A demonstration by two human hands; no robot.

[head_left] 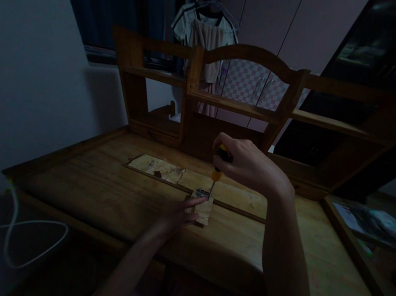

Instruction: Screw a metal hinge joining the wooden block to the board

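My right hand [243,161] is wrapped round the yellow and black handle of a screwdriver [216,176], which stands nearly upright. Its shaft reaches down to a small shiny metal fitting [202,193], possibly a hinge; the contact at the tip is too small to make out. Under the fitting lies a short pale wooden block [203,212]. My left hand [175,219] rests low beside it, fingers stretched and apart, with the index fingertip against the fitting and another finger on the block. A long, flat wooden board [156,167] with a worn, stained surface lies just behind.
All this is on a wooden desk [101,177] with a raised shelf unit [236,106] along its back. Papers or packets [380,223] lie on a lower surface at right. A white cable [39,222] loops off the left edge. The light is dim.
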